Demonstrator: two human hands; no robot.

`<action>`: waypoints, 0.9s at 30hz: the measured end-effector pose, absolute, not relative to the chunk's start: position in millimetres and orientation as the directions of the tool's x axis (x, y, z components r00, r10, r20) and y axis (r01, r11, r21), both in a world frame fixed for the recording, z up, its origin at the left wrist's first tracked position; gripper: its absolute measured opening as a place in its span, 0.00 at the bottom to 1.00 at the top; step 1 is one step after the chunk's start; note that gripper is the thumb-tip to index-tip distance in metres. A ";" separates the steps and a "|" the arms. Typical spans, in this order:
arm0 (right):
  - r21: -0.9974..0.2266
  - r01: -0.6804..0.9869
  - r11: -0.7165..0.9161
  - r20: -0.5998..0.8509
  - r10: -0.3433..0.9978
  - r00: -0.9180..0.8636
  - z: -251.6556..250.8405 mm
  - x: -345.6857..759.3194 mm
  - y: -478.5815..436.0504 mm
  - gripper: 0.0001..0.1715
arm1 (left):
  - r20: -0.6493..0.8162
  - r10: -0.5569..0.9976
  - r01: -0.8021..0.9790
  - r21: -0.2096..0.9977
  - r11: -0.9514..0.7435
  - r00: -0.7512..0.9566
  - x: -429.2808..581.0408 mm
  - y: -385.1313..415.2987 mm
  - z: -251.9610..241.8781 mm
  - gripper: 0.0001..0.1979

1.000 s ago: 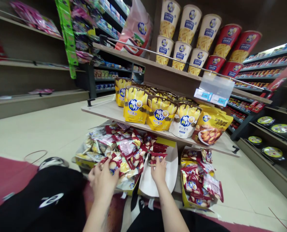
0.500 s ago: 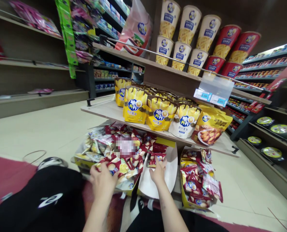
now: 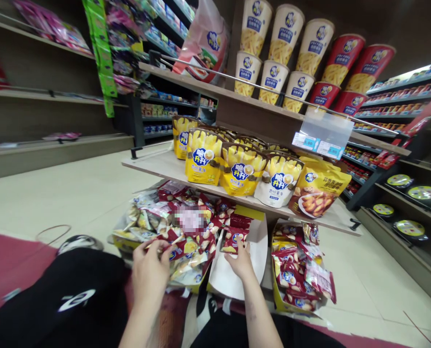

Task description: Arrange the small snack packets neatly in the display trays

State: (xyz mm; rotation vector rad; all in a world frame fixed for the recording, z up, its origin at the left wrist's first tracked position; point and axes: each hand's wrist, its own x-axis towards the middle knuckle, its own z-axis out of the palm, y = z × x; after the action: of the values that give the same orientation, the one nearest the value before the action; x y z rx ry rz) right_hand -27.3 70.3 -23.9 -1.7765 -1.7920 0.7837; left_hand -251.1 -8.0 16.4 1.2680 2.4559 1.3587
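My left hand is over the near left part of a heaped box, fingers curled around a small red snack packet that they mostly hide. Under and beyond it, red and pale snack packets lie jumbled in that box. My right hand has its fingers on a red snack packet inside a white-lined carton. Behind that packet, more red packets stand in a tight row at the carton's far end.
To the right stands a yellow box filled with red packets. A low shelf with yellow pouches overhangs the boxes. Above, another shelf bears snack cups. My dark-clothed knee is at left.
My left hand has drawn back slightly toward me and its fingers have curled in over the heap. My right hand stays at the carton, its packet tilted more upright.
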 end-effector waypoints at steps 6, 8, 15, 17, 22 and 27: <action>-0.967 0.172 0.187 0.203 0.976 0.081 -30.6 -22.6 13.5 0.28 | 0.257 0.724 0.453 0.887 0.086 -0.640 -228.3 -10.4 36.4 0.19; -0.986 -0.024 0.165 0.165 0.986 0.018 -24.1 -27.2 0.5 0.29 | 0.179 0.827 0.321 0.947 0.003 -0.534 -214.8 -6.7 32.4 0.22; -0.948 -0.318 0.012 0.004 1.000 0.027 13.0 -33.2 -10.8 0.32 | 0.061 0.961 0.154 0.988 -0.020 -0.269 -184.3 -2.7 19.5 0.24; -0.911 -0.413 -0.003 -0.042 0.995 0.086 16.9 -31.6 -12.4 0.31 | -0.006 0.978 0.027 1.000 0.012 -0.208 -182.2 -3.6 22.2 0.29; -0.870 -0.486 -0.084 -0.108 0.994 0.023 16.9 -20.7 -15.2 0.33 | 0.010 0.999 -0.138 0.990 -0.014 -0.033 -180.6 -4.1 29.9 0.31; -0.944 -0.328 -0.026 -0.027 1.000 0.000 11.0 1.1 -6.7 0.28 | 0.099 0.972 0.044 0.995 -0.092 -0.212 -189.2 -0.2 21.2 0.28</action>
State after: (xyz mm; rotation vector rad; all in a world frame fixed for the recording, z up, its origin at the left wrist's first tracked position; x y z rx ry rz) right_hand 1.1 -6.7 11.0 -0.9805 -0.9435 1.3653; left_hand -189.2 -0.2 21.2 1.1963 1.3466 1.4247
